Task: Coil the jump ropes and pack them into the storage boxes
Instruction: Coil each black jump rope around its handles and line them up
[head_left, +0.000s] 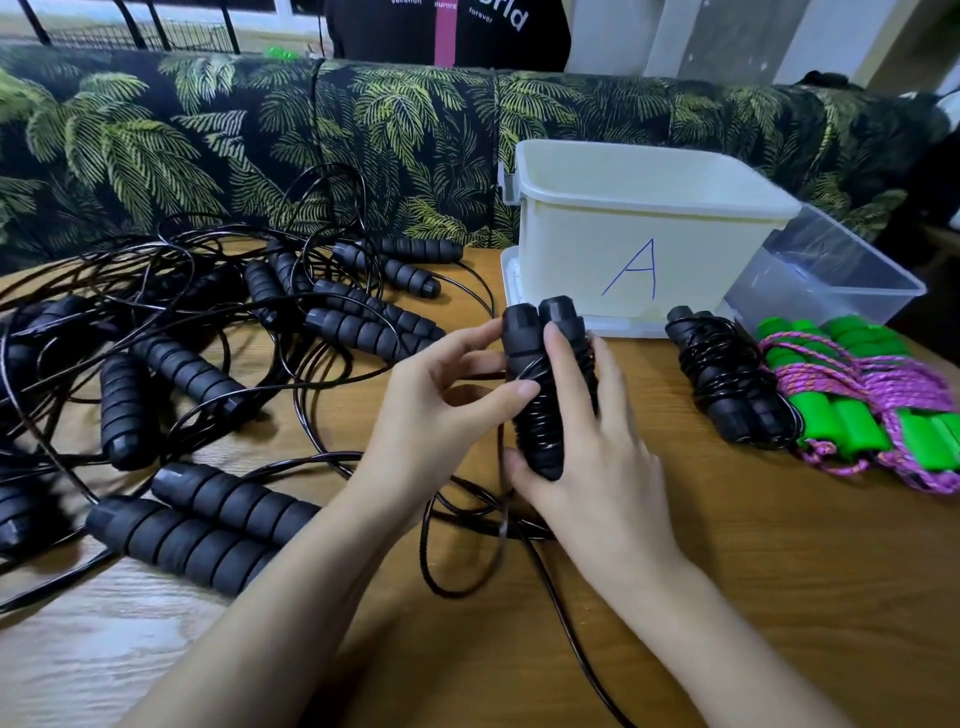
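Wooden surface (727, 597): two boxes, clear box (841, 275) partly behind white box (597, 249); left hand (441, 400) and right hand (587, 447) grip one cord-wrapped handle pair (522, 338); tangled ropes (124, 410) cut off left

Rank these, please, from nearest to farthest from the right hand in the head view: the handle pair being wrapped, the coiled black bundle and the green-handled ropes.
1. The handle pair: gripped in the right hand itself, centre of the table.
2. The coiled black bundle: lying just to its right.
3. The green-handled ropes: farther right, beyond that bundle.
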